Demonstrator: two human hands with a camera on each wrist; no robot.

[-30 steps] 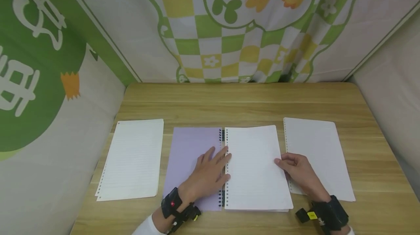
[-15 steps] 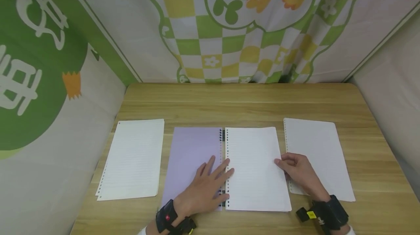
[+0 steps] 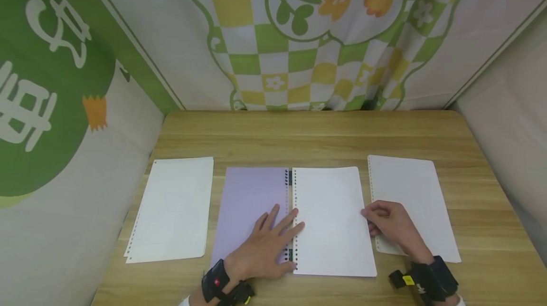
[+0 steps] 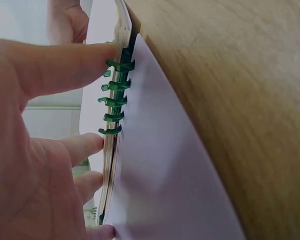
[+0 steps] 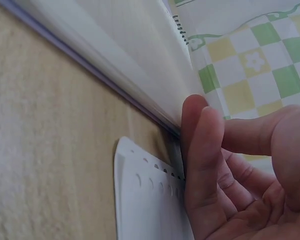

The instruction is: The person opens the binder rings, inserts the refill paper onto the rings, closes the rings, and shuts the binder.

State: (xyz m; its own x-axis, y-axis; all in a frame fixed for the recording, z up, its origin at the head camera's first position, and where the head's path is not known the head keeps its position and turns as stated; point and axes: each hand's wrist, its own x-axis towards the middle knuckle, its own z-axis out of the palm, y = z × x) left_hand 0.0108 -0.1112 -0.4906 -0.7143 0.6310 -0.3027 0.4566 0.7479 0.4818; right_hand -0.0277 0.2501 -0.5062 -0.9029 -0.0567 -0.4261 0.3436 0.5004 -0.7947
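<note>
A loose-leaf notebook lies open in the head view, with its purple cover [image 3: 252, 192] to the left and a stack of white lined pages [image 3: 329, 225] to the right. Dark green rings [image 4: 115, 101] line the spine in the left wrist view. My left hand [image 3: 262, 249] lies across the cover and spine, fingers spread, fingertips touching the punched edge of the pages. At the pages' outer edge, my right hand [image 3: 391, 220] pinches the paper between thumb and index finger. In the right wrist view the right fingertips [image 5: 208, 117] press together beside the page edges.
Punched lined sheets [image 3: 175, 208] lie to the left of the notebook. More punched sheets [image 3: 410, 187] lie to its right, partly under my right hand. The wooden table [image 3: 316, 135] ends against a patterned curtain [image 3: 278, 59].
The raised top page has settled flat and squared over the stack. My left hand has slid down along the spine. My right hand has shifted slightly right.
</note>
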